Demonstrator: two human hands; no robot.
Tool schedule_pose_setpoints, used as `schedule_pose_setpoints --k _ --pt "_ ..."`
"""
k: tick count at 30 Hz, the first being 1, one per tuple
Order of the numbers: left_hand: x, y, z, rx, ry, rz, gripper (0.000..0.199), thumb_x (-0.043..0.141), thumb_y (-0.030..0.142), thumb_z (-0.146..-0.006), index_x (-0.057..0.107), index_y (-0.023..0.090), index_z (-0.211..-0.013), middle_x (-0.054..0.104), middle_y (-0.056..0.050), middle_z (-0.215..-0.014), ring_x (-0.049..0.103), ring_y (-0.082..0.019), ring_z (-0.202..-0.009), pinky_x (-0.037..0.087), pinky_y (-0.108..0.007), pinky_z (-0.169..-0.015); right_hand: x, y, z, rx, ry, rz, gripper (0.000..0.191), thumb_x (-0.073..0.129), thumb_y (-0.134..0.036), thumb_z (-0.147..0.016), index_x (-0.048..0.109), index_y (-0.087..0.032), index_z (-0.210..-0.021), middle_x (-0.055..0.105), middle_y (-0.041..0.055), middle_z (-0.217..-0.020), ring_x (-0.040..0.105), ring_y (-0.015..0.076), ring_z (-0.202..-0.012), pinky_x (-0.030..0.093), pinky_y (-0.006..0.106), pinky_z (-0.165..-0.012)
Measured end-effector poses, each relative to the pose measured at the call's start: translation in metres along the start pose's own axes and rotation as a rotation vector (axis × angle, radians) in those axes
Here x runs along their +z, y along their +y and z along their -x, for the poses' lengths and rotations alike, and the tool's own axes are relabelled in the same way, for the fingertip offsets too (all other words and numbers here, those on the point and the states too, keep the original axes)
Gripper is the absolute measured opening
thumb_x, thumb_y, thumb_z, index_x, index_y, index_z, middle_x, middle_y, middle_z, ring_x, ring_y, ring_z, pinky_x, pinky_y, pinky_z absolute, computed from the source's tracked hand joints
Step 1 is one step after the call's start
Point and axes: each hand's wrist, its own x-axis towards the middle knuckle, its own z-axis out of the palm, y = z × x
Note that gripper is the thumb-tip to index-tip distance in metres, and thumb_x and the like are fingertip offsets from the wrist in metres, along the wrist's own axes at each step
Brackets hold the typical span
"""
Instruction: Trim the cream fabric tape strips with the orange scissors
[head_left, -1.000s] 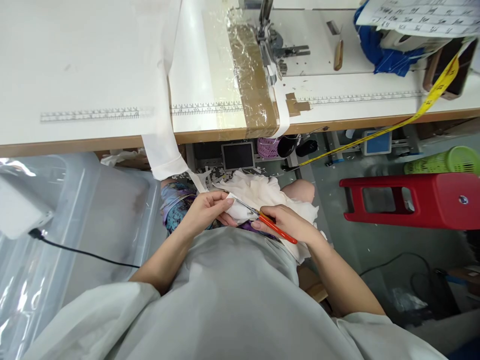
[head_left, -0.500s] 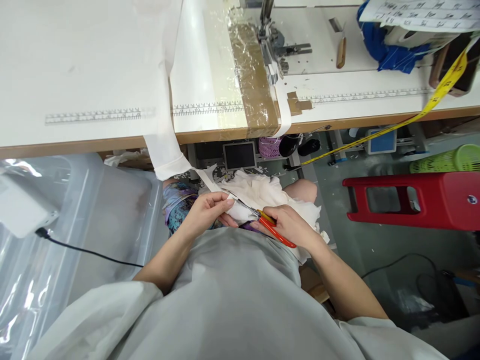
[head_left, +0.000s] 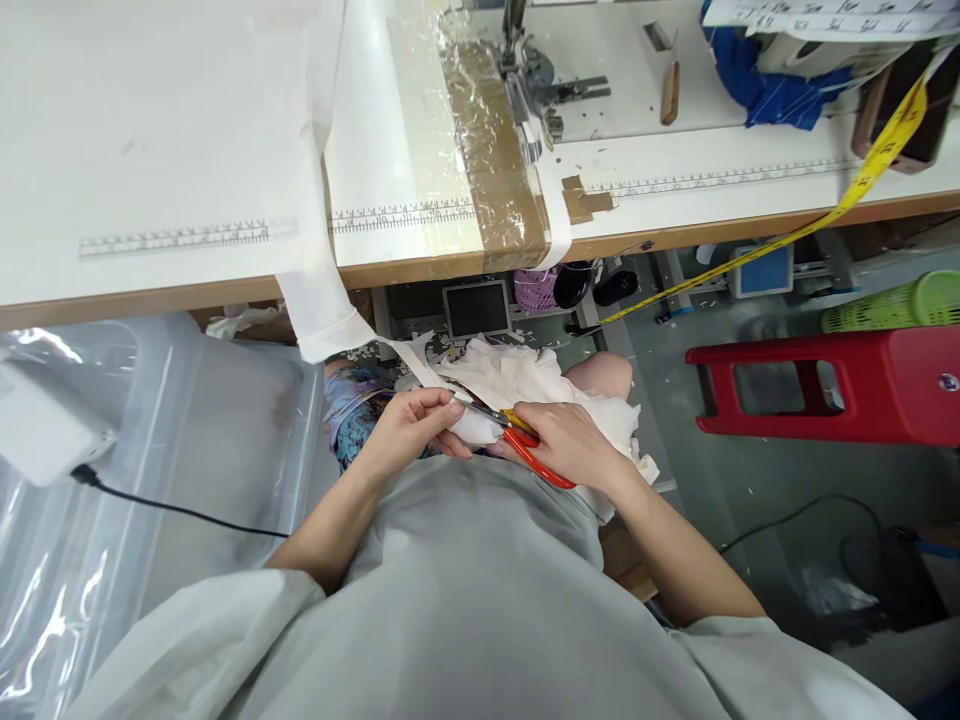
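Note:
My left hand (head_left: 421,422) pinches white fabric (head_left: 476,430) above my lap. In my right hand (head_left: 562,440) is a pair of scissors (head_left: 534,455) with red and yellow handles. Their blades point left and lie at the fabric, with the tips close to my left fingertips. A white strip (head_left: 412,362) runs from my left hand up to a wider white band (head_left: 319,300) that hangs over the table edge. More cream-white cloth (head_left: 525,378) is heaped across my knees. The exact spot where blades meet fabric is partly hidden by my fingers.
The white sewing table (head_left: 187,140) with printed rulers spans the front, a sewing machine foot (head_left: 529,140) on it. A yellow tape measure (head_left: 825,215) dangles over the edge. At left stands a clear plastic bin (head_left: 225,440), at right a red stool (head_left: 870,385).
The scissors and my right hand have shifted slightly left, bringing the blades nearer my left fingers. My left hand keeps its hold on the fabric. The camera view has shifted a little.

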Motion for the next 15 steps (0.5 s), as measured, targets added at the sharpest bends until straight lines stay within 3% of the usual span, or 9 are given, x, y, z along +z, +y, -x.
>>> schedule_pose_setpoints --k 9,12,15 --pt "-0.003 -0.001 0.0 0.012 -0.005 -0.012 0.04 0.07 0.055 -0.077 0.062 0.016 -0.081 0.071 -0.004 -0.065 0.07 -0.021 -0.058 0.056 -0.027 -0.055 0.006 0.008 0.003 0.024 0.045 -0.179 0.055 0.048 -0.068 -0.083 0.034 -0.022 -0.058 0.04 -0.0015 -0.052 0.032 0.0121 -0.051 0.019 0.029 -0.053" --pt "-0.002 0.0 -0.003 -0.009 -0.028 -0.022 0.043 0.069 0.057 -0.077 0.061 0.016 -0.083 0.07 -0.004 -0.064 0.071 -0.022 -0.061 0.056 -0.027 -0.058 0.004 0.009 0.003 0.011 0.062 -0.419 0.05 0.055 -0.064 -0.082 0.04 -0.021 -0.063 0.044 -0.0027 -0.057 0.037 0.012 -0.055 0.026 0.026 -0.053" --pt "0.004 -0.004 -0.005 -0.006 -0.068 -0.013 0.045 0.068 0.059 -0.078 0.057 0.017 -0.089 0.071 -0.004 -0.067 0.072 -0.022 -0.064 0.056 -0.028 -0.062 0.007 0.002 -0.007 -0.022 0.088 -0.801 0.039 0.063 -0.057 -0.08 0.054 -0.02 -0.085 0.058 -0.0001 -0.077 0.051 0.0139 -0.067 0.04 0.025 -0.061"
